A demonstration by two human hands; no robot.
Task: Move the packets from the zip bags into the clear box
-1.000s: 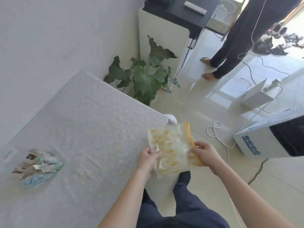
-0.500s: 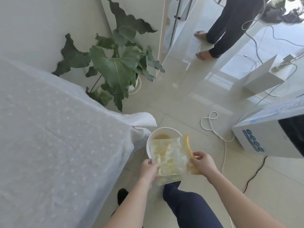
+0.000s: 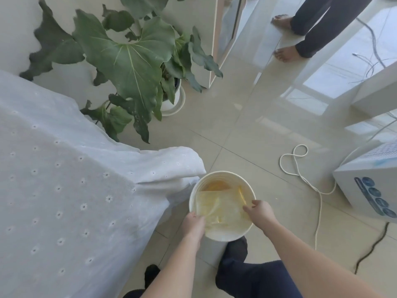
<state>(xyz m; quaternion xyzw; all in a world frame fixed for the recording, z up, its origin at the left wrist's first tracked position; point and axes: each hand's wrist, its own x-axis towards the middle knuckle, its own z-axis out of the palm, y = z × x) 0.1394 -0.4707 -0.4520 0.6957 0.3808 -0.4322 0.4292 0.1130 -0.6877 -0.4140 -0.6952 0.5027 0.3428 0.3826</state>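
A clear zip bag (image 3: 221, 208) with a yellow-orange zip strip lies flat over the mouth of a round white bin (image 3: 247, 230) on the floor. My left hand (image 3: 194, 222) pinches the bag's left edge. My right hand (image 3: 258, 211) pinches its right edge near the zip strip. Another yellowish bag shows deeper inside the bin, at the back. The clear box and loose packets are out of view.
A table under a white eyelet cloth (image 3: 64, 190) fills the left. A large potted plant (image 3: 133, 59) stands behind it. A white cord (image 3: 300, 168) and a white appliance (image 3: 369, 181) lie to the right. A person's bare feet (image 3: 283, 37) are at the top right.
The view has swung from the table down to the floor. Both hands carried the zip bag off the table's edge and lowered it into the bin's mouth.
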